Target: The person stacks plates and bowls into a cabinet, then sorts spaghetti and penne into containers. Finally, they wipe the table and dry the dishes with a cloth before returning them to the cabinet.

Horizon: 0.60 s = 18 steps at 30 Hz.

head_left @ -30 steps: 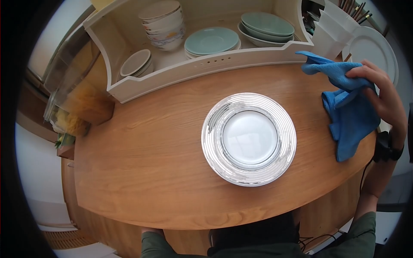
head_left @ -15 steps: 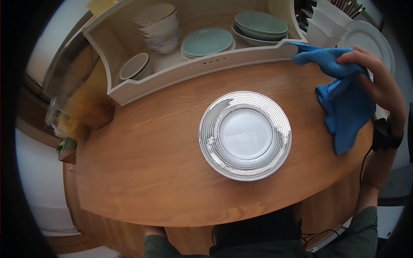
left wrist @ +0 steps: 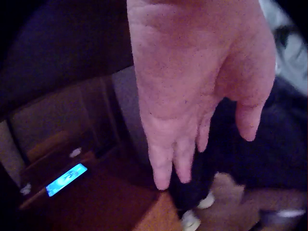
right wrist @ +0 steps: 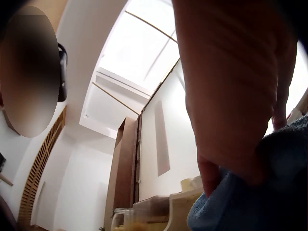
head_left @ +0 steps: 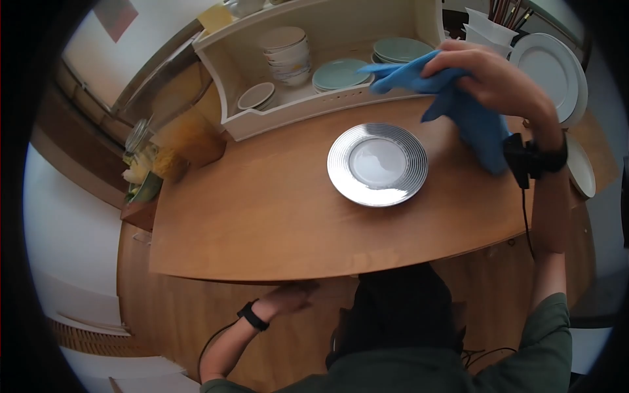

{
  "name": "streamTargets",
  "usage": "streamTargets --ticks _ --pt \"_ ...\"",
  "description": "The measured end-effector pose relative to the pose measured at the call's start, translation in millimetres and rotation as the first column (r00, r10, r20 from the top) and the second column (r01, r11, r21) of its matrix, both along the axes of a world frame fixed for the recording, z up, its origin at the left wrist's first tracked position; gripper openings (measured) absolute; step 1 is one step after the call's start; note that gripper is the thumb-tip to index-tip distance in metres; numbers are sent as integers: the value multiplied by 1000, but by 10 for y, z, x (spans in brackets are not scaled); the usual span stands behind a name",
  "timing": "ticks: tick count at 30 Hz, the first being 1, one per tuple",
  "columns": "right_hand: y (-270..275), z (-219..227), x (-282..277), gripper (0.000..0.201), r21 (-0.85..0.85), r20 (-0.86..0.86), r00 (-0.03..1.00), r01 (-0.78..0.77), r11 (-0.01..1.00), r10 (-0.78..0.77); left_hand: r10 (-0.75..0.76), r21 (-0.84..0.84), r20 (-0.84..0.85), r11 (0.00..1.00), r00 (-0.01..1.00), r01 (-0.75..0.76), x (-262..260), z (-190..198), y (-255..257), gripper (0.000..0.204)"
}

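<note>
My right hand [head_left: 491, 78] grips a blue cloth [head_left: 472, 124] above the right side of the wooden table [head_left: 262, 216]. The cloth hangs in loose folds, one end pointing left toward the shelf. In the right wrist view, fingers curl into the blue fabric [right wrist: 284, 178]. A round plate [head_left: 378, 162] with a ribbed silver rim and pale centre lies on the table, left of the cloth. My left hand [head_left: 288, 298] is down by the front edge of the table, holding nothing. The left wrist view shows that hand [left wrist: 187, 82] with its fingers extended downward.
Along the back stands a cream shelf [head_left: 314, 105] with stacked bowls [head_left: 286, 56] and green plates [head_left: 341, 74]. White plates [head_left: 547, 75] stand upright at the right, near a holder with chopsticks [head_left: 508, 13]. Food containers [head_left: 190, 137] line the left. A lit phone [left wrist: 67, 179] shows below the table.
The right hand has moved left with the cloth, toward the plate. My left hand has come into view below the table's front edge. The head view has shifted, so the plate looks smaller.
</note>
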State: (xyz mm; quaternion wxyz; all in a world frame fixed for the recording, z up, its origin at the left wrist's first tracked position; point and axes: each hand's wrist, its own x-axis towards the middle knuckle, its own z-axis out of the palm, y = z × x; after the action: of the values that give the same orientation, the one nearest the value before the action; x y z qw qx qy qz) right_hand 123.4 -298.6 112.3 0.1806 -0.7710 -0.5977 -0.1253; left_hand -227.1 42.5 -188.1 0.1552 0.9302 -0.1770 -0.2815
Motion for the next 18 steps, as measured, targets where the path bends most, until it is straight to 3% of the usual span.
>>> streamTargets --ticks 2,4,6,8,9,10,11,12,14,18 --pt "172 -101 -115 43 -52 -107 992 -74 996 68 -61 -132 -101 990 993 48 -173 571 -435 49" --pt "364 -220 -222 42 -105 -125 976 -191 976 177 -131 -166 -263 982 956 89 -68 1404 -805 46" --pt "528 -380 -336 43 -125 -160 964 -232 965 211 -167 -355 -45 924 985 141 -28 1885 -856 43" --pt "647 -559 -386 42 -171 -185 940 -317 933 286 -153 -222 270 951 951 216 115 2337 -824 37" --pt "690 -611 -395 42 -163 -187 940 -316 935 285 -76 -129 322 984 944 123 221 2548 -772 36" --pt "714 -663 -411 42 -200 -236 942 -286 937 237 -43 31 403 999 914 33 313 2643 -641 32" --pt "730 -712 -394 42 -237 -275 943 -257 937 189 68 -39 547 998 834 -56 478 2726 -608 25" --pt "731 -785 -312 42 -164 -262 935 -287 944 239 185 -122 599 983 779 -139 644 2806 -612 20" --pt "676 -850 -207 41 -115 -234 949 -241 964 209 367 -197 582 930 726 -311 955 2808 -590 19" --pt "543 -840 -45 39 -30 -167 980 -112 993 106 417 -235 585 908 696 -346 1561 2353 -529 30"
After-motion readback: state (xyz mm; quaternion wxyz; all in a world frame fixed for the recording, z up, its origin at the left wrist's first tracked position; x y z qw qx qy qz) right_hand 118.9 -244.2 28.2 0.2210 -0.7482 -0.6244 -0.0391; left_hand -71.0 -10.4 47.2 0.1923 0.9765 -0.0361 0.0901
